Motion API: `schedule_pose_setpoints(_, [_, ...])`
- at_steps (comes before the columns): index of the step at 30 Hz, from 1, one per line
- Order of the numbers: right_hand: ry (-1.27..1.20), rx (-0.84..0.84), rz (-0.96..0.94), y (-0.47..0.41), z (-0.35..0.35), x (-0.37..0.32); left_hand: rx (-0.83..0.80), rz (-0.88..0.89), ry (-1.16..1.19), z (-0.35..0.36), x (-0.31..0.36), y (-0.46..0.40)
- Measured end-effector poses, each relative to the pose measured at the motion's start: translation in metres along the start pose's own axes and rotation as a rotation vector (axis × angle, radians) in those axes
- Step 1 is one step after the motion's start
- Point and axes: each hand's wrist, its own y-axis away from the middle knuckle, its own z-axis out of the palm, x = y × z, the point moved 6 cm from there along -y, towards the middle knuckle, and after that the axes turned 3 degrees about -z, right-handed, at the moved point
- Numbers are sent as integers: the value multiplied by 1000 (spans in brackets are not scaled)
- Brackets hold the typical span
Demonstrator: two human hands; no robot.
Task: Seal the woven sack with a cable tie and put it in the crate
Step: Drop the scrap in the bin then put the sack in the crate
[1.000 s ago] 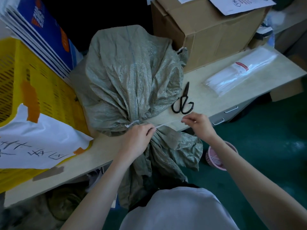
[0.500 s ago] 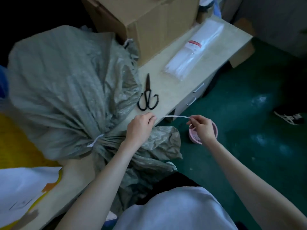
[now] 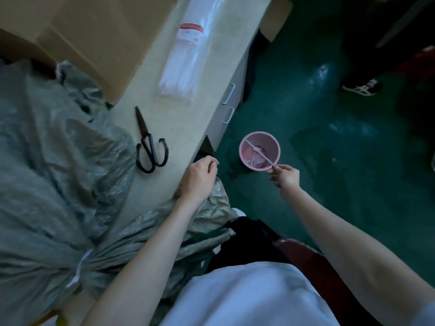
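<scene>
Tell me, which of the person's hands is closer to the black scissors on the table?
Left. The left hand hangs at the table edge just right of the scissors; the right hand is out over the floor.

The grey-green woven sack (image 3: 54, 175) lies on the left part of the pale wooden table (image 3: 188, 118), its gathered neck cinched by a white cable tie (image 3: 78, 270) near the table's front edge. Behind the sack stands a brown cardboard box (image 3: 94, 38). Right of the sack lie black-handled scissors (image 3: 150, 147), and behind them a clear plastic bag of white cable ties (image 3: 186, 60). On the green floor (image 3: 329, 161), right of the table, sits a small pink round bin (image 3: 260, 154). A thin white strip (image 3: 260, 152) held in the right hand (image 3: 286, 177) reaches over the bin. The left hand (image 3: 199, 177) is at the table's edge, between scissors and bin.
</scene>
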Motion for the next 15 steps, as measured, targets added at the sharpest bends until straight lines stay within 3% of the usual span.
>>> schedule_pose_setpoints(7, [-18,72,99,-43,11,7,-153,-25,109,47,14,-50])
schedule_pose_setpoints(15, [11,137,132,-104,22,16,-166,-63,199,81,10,-95])
